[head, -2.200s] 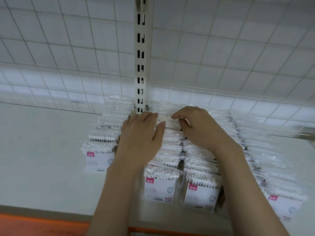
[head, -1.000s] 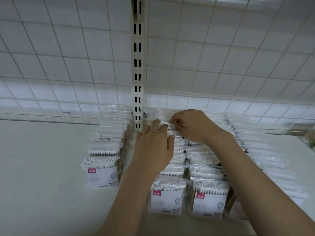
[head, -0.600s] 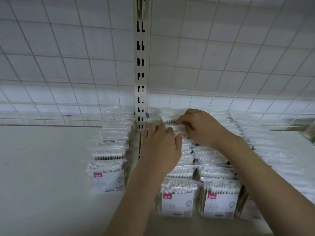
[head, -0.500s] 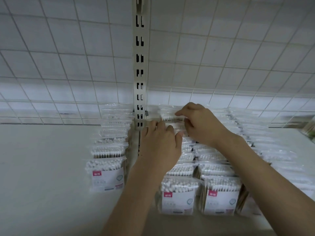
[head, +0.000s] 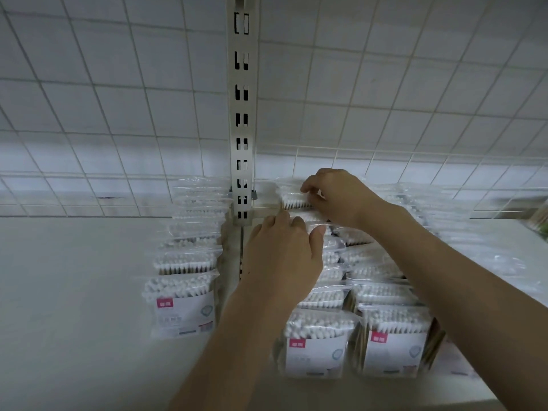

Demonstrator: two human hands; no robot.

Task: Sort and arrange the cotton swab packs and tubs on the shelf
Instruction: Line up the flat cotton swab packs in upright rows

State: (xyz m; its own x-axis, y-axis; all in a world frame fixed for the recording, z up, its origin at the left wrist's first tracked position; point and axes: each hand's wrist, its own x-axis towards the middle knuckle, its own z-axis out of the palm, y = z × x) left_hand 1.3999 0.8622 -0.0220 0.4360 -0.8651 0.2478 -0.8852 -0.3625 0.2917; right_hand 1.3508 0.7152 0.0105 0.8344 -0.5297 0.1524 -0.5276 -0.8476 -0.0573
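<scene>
At the shelf's (head: 74, 292) back, your right hand (head: 341, 197) fingers pinch the rearmost cotton swab pack (head: 292, 197); left hand (head: 281, 256) rests flat-fingered on packs just before it. Light, crinkly, probably slippery film: grip the top edge.

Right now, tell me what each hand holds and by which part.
The right hand pinches the rearmost cotton swab pack by its upper right edge. The left hand rests on the packs in front; a grip cannot be told.

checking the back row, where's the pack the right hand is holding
In the head view, the right hand pinches a cotton swab pack at the back of the shelf, just right of the slotted upright post, beyond the left hand.
</scene>
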